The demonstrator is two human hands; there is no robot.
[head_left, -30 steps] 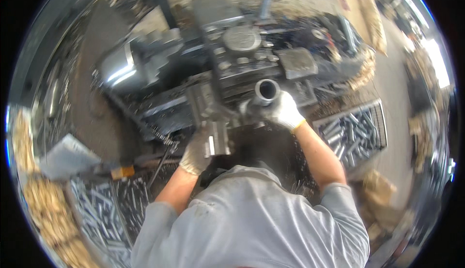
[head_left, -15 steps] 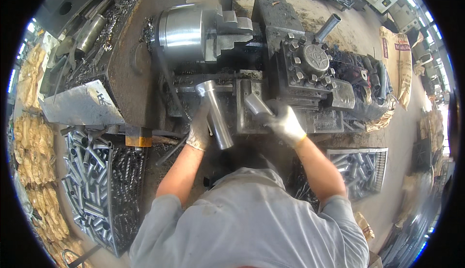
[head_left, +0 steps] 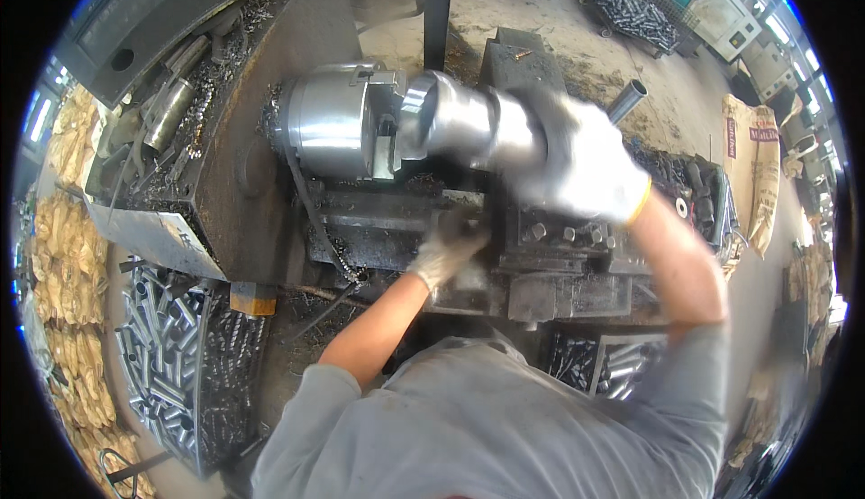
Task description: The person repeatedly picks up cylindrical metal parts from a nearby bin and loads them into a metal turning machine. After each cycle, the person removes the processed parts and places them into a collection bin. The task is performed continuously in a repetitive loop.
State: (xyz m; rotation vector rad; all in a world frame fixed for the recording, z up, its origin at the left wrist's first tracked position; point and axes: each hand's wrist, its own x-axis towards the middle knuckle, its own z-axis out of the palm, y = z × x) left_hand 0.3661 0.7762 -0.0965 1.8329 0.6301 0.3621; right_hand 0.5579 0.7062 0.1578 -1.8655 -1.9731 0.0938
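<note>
My right hand (head_left: 590,156), in a white glove, is raised over the lathe's tool post and smeared by motion. Between it and the chuck (head_left: 333,120) shows a shiny, blurred metal piece (head_left: 464,120); whether my fingers hold it cannot be made out. The chuck's jaws (head_left: 386,125) face that piece. Lower down, my left hand (head_left: 446,251), gloved with darkened fingers, reaches to the lathe carriage below the tool post. Its fingertips blend into the dark metal, and no tube shows in it. My right hand and forearm hide much of the tool post.
A crate of cut metal tubes (head_left: 162,346) stands at lower left, with another tray of tubes (head_left: 622,364) at lower right. A bare tube (head_left: 628,100) sticks up behind the tool post. Metal shavings (head_left: 194,138) litter the headstock top. Brown sacks (head_left: 72,292) are stacked at left.
My right hand has risen from the carriage to tool-post height. My left hand has moved right, and the long shiny tube it held is gone from it. The view has shifted slightly.
</note>
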